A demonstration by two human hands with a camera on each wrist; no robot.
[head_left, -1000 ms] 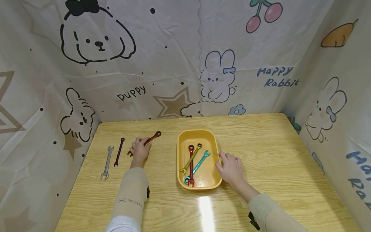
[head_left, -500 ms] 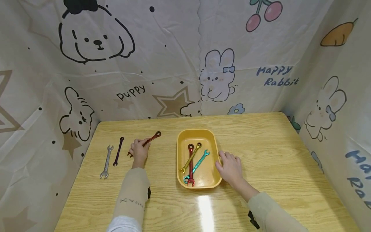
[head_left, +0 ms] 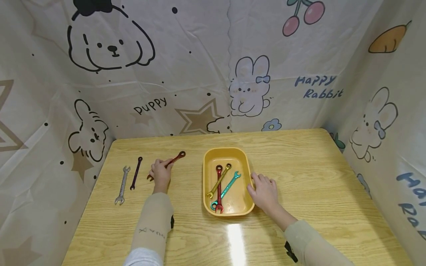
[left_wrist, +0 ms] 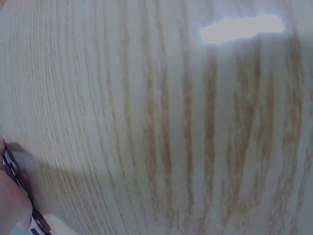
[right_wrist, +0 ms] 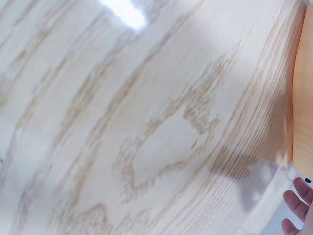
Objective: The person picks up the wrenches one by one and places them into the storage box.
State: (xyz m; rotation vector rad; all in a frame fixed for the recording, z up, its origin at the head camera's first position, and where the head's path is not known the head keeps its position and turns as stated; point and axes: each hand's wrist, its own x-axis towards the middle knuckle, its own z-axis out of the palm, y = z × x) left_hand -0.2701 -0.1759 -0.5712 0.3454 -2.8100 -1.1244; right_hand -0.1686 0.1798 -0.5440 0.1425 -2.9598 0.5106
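Observation:
My left hand [head_left: 161, 173] grips a reddish-brown combination wrench [head_left: 177, 157] on the left half of the table; the ring end points to the far right, and the fingers hide its middle. Beside the right wall of a yellow plastic tray [head_left: 207, 155] is my right hand [head_left: 266, 190], fingers loosely bent at the rim; whether they press on it I cannot tell. Inside the tray lie a red wrench [head_left: 219, 188], a gold wrench [head_left: 220, 180] and a teal wrench [head_left: 230, 187], partly crossing. In the left wrist view, a thumb and part of the held wrench [left_wrist: 41, 223] show at the lower left.
Left of my left hand lie a dark purple wrench [head_left: 136, 173] and a silver open-ended wrench [head_left: 123, 185]. The wooden table [head_left: 299, 155] is bordered at the back and sides by a printed cloth [head_left: 199, 74].
The held wrench and my left hand have shifted very slightly. My right hand and the tray look still; the head view has tilted a little.

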